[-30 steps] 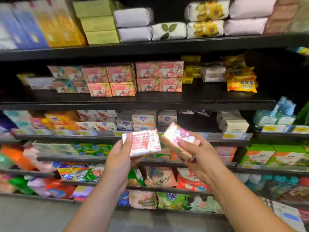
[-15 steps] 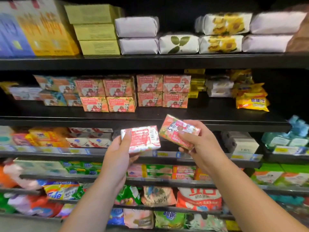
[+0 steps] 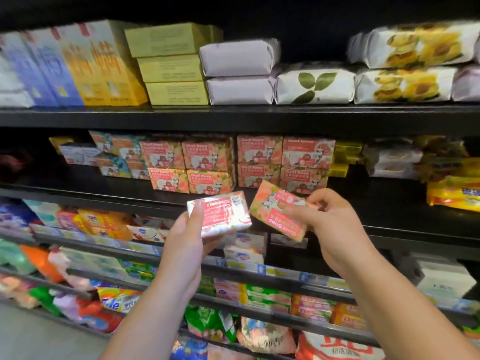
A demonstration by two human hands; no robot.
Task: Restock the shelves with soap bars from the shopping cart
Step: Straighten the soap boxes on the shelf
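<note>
Gripping pale soap box [image 3: 222, 213], L hand [image 3: 183, 246] thumb atop, fingers under; R hand [image 3: 335, 229] pinches pink box [image 3: 272, 210].

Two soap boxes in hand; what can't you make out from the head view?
Head view:
- Shopping cart: outside the frame.
- Left soap box: print washed out by glare.
- Right soap box: right edge covered by the right hand.
- Space behind stacked goat soap boxes: hidden by them.
</note>
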